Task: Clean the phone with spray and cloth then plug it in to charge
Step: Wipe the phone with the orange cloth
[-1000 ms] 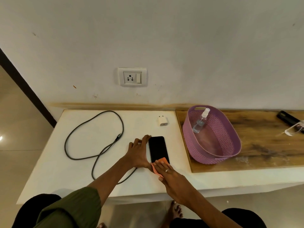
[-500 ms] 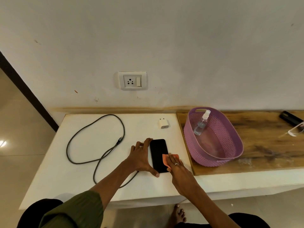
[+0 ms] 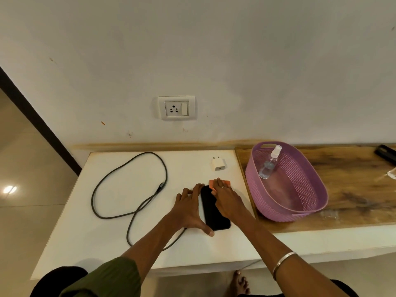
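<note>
Nearest to you, your olive-green left sleeve [image 3: 102, 279] and a thin silver bangle [image 3: 284, 261] on your right wrist frame the work area. Your bare foot [image 3: 240, 285] shows on the floor below the table edge.

On the white rectangular tabletop [image 3: 85, 239], the flat black smartphone [image 3: 213, 207] lies screen up, its long axis running roughly from 6 to 12 o'clock. Your left hand [image 3: 189, 207] braces it from the 9 o'clock side: the thumb lies along the near corner and the fingers touch the far-left edge, spread and fairly straight. Your right hand [image 3: 226, 199] lies over the phone's far-right part, fingers extended, pressing the small orange cleaning cloth [image 3: 214, 182] at the phone's 12 o'clock end. Whether the cloth rests on the glass or just past its top edge is not clear from this angle.

At 9 to 10 o'clock from the phone, the dark grey charging cable [image 3: 128, 185] lies in a loose loop, one connector near your left hand. At 12 o'clock, past the cloth, the white cube-shaped charger adapter [image 3: 218, 164] sits on the tabletop. At 2 o'clock, on the brown wooden board [image 3: 353, 189], the oval purple plastic basket [image 3: 300, 211] holds the clear spray bottle with a white nozzle [image 3: 269, 165], leaning against its far wall. On the wall at 12 o'clock sits the white socket plate with its switch [image 3: 176, 107].
</note>
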### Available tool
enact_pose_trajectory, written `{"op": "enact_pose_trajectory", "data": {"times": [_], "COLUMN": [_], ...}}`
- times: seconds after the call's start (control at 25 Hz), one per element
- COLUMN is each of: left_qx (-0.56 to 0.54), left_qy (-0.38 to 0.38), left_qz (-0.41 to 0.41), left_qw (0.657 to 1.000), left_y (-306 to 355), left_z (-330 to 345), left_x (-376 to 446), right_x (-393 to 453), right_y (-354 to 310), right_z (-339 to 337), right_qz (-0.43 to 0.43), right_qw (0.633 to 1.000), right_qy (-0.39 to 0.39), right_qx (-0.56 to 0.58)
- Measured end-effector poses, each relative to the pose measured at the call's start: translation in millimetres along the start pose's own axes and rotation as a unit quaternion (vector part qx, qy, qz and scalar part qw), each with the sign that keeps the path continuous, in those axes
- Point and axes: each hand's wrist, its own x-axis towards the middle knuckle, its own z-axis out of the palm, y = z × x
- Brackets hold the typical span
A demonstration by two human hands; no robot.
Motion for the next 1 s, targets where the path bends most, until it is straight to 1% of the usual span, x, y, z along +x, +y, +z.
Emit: {"op": "enact_pose_trajectory", "data": {"times": [0.08, 0.24, 0.32, 0.44, 0.52, 0.6, 0.68, 0.84, 1.0], "left_qx": [-0.002, 0.012, 0.013, 0.009, 0.0, 0.005, 0.008, 0.032, 0.056], "left_qy": [-0.003, -0.006, -0.004, 0.003, 0.007, 0.007, 0.003, 0.005, 0.004], "left_qz": [0.005, 0.005, 0.001, 0.0, 0.004, 0.011, 0.01, 0.009, 0.008], "left_qw": [1.0, 1.0, 1.0, 1.0, 1.0, 1.0, 1.0, 0.999, 0.998], "left_y": [0, -1, -1, -1, -1, -1, -1, 0, 0], "left_z": [0, 0, 1, 1, 1, 0, -1, -3, -2], "left_x": [1, 0, 1, 1, 0, 1, 1, -1, -1], "right_x": [-4, -7, -10, -19, -28, -43, -61, -96, -124], "right_y": [-5, -17, -19, -16, -14, -11, -6, 1, 5], "right_z": [8, 22, 24, 22, 22, 24, 28, 30, 28], "right_qz": [-0.013, -0.093, -0.105, -0.119, -0.13, -0.135, -0.143, -0.13, -0.092], "right_qw": [1.0, 0.995, 0.994, 0.992, 0.991, 0.989, 0.988, 0.99, 0.992], "right_qy": [0.006, -0.005, -0.005, -0.025, -0.031, -0.037, -0.048, -0.058, -0.072], "right_qx": [-0.012, -0.022, -0.012, 0.011, -0.018, -0.045, -0.044, 0.024, 0.053]}}
